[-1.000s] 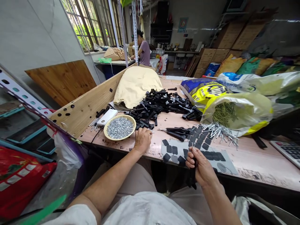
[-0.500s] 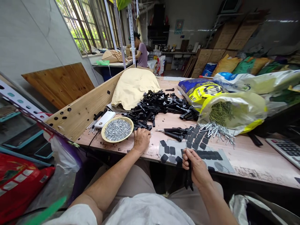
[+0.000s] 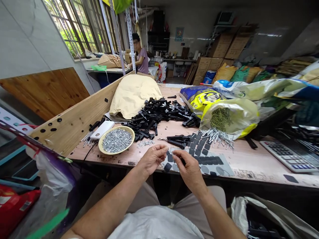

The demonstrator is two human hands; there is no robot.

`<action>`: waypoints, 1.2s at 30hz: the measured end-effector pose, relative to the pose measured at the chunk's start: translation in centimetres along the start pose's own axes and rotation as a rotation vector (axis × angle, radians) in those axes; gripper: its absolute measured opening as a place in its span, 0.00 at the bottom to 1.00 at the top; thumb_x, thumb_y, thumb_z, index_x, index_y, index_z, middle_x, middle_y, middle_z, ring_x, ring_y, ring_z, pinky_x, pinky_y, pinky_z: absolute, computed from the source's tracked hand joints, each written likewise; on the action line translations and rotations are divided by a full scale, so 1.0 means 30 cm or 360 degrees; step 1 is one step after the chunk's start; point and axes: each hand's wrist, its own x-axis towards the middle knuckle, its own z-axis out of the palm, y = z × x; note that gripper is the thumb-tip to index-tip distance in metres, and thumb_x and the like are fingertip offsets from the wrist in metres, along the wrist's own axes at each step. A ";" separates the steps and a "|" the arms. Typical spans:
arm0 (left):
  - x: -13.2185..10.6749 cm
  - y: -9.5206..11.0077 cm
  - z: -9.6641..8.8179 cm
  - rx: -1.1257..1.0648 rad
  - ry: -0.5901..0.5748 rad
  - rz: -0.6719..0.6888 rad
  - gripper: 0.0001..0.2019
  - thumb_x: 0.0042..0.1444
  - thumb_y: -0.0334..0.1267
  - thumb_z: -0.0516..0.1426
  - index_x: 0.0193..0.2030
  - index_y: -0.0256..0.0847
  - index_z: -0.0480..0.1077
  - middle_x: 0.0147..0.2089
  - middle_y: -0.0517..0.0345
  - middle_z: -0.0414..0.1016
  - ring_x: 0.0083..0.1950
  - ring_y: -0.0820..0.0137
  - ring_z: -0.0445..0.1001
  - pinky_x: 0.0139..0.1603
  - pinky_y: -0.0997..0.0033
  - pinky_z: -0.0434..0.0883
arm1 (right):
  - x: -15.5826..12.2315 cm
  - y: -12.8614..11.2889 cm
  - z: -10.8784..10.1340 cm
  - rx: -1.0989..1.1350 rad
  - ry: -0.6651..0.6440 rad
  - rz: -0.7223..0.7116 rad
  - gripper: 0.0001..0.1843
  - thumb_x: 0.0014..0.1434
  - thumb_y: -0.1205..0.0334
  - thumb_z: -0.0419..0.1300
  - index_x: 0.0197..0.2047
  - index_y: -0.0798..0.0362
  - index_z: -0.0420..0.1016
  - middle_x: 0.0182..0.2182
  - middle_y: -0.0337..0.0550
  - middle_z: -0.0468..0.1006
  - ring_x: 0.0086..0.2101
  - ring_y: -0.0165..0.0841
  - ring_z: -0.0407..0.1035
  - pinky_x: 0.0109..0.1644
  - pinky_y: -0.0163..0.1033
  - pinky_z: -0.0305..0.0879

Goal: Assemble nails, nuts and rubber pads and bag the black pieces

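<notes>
My left hand [image 3: 152, 158] and my right hand [image 3: 187, 167] meet above the table's near edge. The left hand's fingers are pinched on something tiny that I cannot make out. My right hand is closed around a black plastic part [image 3: 182, 161], mostly hidden by the fingers. Under them lies a grey sheet [image 3: 225, 170] carrying several black pads [image 3: 205, 156]. A yellow bowl [image 3: 116, 140] of small silver nuts stands to the left. A small heap of loose nuts [image 3: 145, 143] lies beside it. A pile of black plastic parts [image 3: 159, 116] fills the table's middle.
A beige cloth bundle [image 3: 134, 94] lies behind the pile. A yellow sack [image 3: 230, 118] spills long silver screws [image 3: 218, 137] at the right. A calculator [image 3: 286, 156] sits far right, a white power bank [image 3: 102, 129] at the left. Another person [image 3: 141, 54] works at a far table.
My left hand left the table by the bowl and rose toward the right hand. My right hand lifted with the black part and both came together. The view shifted right.
</notes>
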 end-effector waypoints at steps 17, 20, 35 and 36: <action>-0.021 -0.016 0.039 0.0035 -0.0003 0.0003 0.22 0.39 0.52 0.72 0.27 0.35 0.71 0.21 0.64 0.66 0.23 0.79 0.61 0.24 0.79 0.55 | -0.025 0.008 -0.001 -0.0369 0.0036 -0.0273 0.10 0.70 0.63 0.51 0.41 0.49 0.73 0.34 0.42 0.77 0.34 0.34 0.74 0.40 0.35 0.67; -0.008 -0.031 0.036 0.0035 0.0003 0.0003 0.24 0.36 0.53 0.73 0.26 0.35 0.71 0.21 0.64 0.66 0.23 0.79 0.61 0.24 0.80 0.55 | -0.019 0.041 0.015 -0.0382 0.0062 -0.0330 0.10 0.70 0.64 0.51 0.37 0.49 0.71 0.31 0.40 0.75 0.32 0.32 0.73 0.38 0.33 0.66; 0.072 -0.102 0.011 0.0014 0.0140 0.0087 0.25 0.23 0.53 0.75 0.21 0.38 0.73 0.18 0.63 0.67 0.19 0.77 0.61 0.22 0.77 0.56 | -0.017 0.141 0.063 -0.0555 0.0154 -0.0379 0.09 0.67 0.63 0.51 0.36 0.49 0.70 0.30 0.40 0.74 0.31 0.33 0.71 0.36 0.33 0.62; 0.076 -0.106 0.007 0.0036 0.0138 0.0096 0.25 0.23 0.53 0.75 0.21 0.38 0.73 0.18 0.63 0.68 0.19 0.77 0.61 0.22 0.77 0.56 | -0.016 0.144 0.062 -0.0563 0.0159 -0.0377 0.09 0.67 0.62 0.51 0.36 0.49 0.70 0.29 0.40 0.74 0.31 0.33 0.71 0.35 0.33 0.62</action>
